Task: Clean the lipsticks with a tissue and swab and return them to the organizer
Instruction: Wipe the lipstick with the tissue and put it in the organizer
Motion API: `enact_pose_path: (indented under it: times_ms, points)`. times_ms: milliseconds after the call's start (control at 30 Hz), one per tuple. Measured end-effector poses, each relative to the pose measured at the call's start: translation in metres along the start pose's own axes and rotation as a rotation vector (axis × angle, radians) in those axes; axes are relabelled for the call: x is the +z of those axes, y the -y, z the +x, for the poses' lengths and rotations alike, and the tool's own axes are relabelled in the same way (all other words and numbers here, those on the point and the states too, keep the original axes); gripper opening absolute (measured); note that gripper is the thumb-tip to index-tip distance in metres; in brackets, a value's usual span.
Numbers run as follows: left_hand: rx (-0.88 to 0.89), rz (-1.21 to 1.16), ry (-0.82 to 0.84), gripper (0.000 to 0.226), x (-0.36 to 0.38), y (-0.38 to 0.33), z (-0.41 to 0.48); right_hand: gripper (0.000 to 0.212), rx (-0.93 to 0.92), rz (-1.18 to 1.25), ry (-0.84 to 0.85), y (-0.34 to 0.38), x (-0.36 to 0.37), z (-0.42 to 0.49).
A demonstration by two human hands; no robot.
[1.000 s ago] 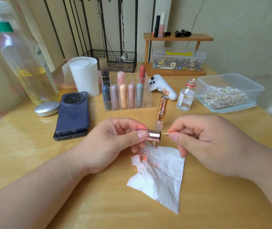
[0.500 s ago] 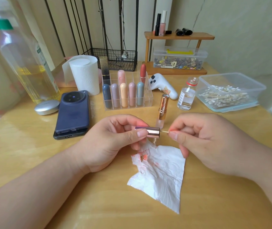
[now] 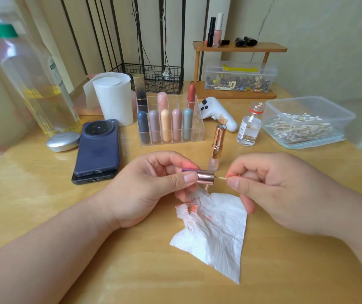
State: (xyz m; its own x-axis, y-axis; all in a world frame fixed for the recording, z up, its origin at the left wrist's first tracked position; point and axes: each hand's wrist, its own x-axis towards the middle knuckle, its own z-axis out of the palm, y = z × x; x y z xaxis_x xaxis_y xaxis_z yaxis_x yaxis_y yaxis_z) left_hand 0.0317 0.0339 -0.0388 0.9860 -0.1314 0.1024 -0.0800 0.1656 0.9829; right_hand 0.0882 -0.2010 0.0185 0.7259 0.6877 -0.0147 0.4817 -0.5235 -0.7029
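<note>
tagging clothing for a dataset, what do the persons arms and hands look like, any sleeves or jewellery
The left forearm and right forearm are bare, no sleeve edge in view. The left hand and right hand carry no rings or gloves; neither wrist has a watch or bracelet. Visible nails are short, with no obvious polish.

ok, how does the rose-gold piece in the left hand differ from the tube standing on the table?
The piece lies horizontal, pinched by the left hand, with a swab at its open end; the tube stands upright, untouched. The piece looks shorter; the tube has a frosted base. Both are shiny rose-gold.
</note>
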Motion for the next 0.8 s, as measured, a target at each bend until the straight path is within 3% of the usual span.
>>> enact_pose_path:
  times_ms: [200,300,400,533,667,800]
  points:
    - [-0.002,0.025,-0.013,0.021,0.002,0.0,-0.001,0.016,0.043,0.138,0.2,0.008,-0.002,-0.004]
    - [0.0,0.017,-0.001,0.019,0.002,-0.001,-0.001,0.017,0.028,0.247,0.132,0.009,-0.002,-0.001]
    - [-0.001,0.002,-0.011,0.022,0.0,-0.001,-0.001,0.02,0.019,0.097,0.02,0.006,0.0,-0.001]
    - [0.002,-0.042,-0.011,0.035,-0.001,0.0,-0.001,0.02,0.068,0.017,0.075,0.008,0.0,-0.002]
    - [0.007,0.033,-0.006,0.016,0.002,0.001,-0.001,0.017,0.058,0.203,0.156,0.013,0.0,-0.004]
    - [0.002,0.054,-0.017,0.013,0.003,0.0,-0.001,0.021,0.009,0.224,0.033,0.012,0.0,-0.001]
